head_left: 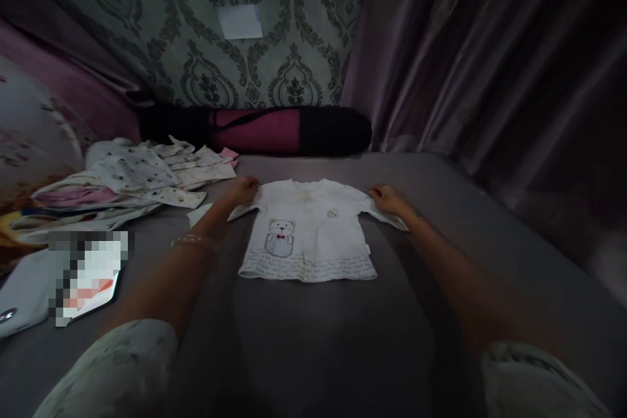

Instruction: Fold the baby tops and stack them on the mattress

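Note:
A small white baby shirt (313, 228) lies spread flat, front up, with its neckline at the far side and its hem nearest me. A bear on a pocket decorates its left half, and a little printed figure sits at the upper right. My left hand (245, 189) is closed on the left sleeve near the shoulder. On the opposite side, my right hand (386, 198) pinches the right sleeve by its upper edge. Both sleeves run outward beneath my wrists and are partly covered by them.
Baby clothes (137, 170) are heaped on the left. A lit phone (98, 281) lies beside a pale flat object (27, 287) at lower left. A pink and black bolster-shaped bag (259, 130) lines the wall. Purple curtains (416, 46) hang at right, and the grey sheet (313, 346) covers the surface.

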Available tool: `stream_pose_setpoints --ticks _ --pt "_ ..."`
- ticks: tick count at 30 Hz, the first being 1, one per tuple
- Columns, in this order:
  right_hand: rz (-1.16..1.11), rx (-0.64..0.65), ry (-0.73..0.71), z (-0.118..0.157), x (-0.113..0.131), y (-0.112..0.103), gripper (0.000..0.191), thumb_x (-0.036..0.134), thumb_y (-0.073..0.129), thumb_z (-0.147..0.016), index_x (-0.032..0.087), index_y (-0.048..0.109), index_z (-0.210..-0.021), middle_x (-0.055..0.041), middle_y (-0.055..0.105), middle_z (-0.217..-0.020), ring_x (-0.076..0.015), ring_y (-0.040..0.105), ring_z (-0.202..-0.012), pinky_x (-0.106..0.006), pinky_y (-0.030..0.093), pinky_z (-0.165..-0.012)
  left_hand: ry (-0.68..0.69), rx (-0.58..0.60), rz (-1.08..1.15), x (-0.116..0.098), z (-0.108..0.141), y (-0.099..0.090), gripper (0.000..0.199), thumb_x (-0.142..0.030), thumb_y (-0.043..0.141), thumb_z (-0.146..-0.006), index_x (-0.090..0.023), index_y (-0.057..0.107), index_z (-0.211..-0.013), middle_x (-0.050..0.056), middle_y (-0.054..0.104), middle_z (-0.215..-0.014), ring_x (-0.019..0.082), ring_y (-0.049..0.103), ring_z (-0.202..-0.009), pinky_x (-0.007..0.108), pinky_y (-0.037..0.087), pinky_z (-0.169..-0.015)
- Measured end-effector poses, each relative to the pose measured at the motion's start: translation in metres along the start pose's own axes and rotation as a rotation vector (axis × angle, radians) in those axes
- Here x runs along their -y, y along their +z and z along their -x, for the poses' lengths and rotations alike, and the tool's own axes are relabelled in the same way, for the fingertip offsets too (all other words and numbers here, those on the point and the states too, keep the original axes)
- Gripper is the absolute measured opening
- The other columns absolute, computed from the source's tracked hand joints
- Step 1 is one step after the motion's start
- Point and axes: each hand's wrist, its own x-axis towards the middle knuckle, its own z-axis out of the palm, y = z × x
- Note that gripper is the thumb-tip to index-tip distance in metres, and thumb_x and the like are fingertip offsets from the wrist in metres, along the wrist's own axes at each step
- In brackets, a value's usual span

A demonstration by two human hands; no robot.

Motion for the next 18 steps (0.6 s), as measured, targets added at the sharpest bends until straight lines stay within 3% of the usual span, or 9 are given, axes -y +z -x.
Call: stream_pose_setpoints --ticks 5,11,13,18 --pt "-0.015 0.097 0.086 -0.014 0.005 -0.002 0.031 0.042 0.059 -0.088 0.018 0.069 -0.105 -0.0104 0.072 -0.101 -0.0206 0.065 -0.088 -0.025 0.042 -0.069 0.008 0.074 0.038 -0.014 -0.016 0.012 0.033 -0.036 0.047 -0.080 -0.017 0.071 -0.092 0.006 0.070 -0.077 0.021 0.064 -0.074 0.026 0.044 -0.066" --pt "-0.039 0.237 0.023 -0.025 0.004 -0.005 0.017 0.030 0.060 -0.088 0.017 0.069 -0.096 -0.0053 0.072 -0.091 -0.0168 0.064 -0.079 -0.022 0.043 -0.064 0.018 0.070 0.066 -0.015 -0.020 0.016 0.037 -0.042 0.050 -0.080 -0.014 0.069 -0.096 0.005 0.067 -0.075 0.021 0.061 -0.074 0.028 0.043 -0.066" --pt "-0.023 0.208 -0.001 -0.022 0.006 -0.002 0.018 0.028 0.056 -0.091 0.016 0.066 -0.099 -0.0070 0.071 -0.097 -0.0175 0.064 -0.084 -0.022 0.044 -0.067 0.051 0.018 0.071 -0.012 -0.019 0.021 0.036 -0.042 0.048 -0.083 -0.015 0.066 -0.099 0.006 0.067 -0.082 0.021 0.061 -0.078 0.028 0.044 -0.069" --pt "0.094 -0.021 0.008 0.002 0.016 0.009 0.029 0.027 0.036 -0.101 0.013 0.053 -0.119 -0.0161 0.064 -0.117 -0.0238 0.063 -0.102 -0.029 0.044 -0.080 0.170 -0.158 -0.029 -0.004 -0.011 0.040 0.035 -0.041 0.038 -0.092 -0.016 0.058 -0.106 0.011 0.065 -0.094 0.025 0.060 -0.089 0.035 0.045 -0.081"
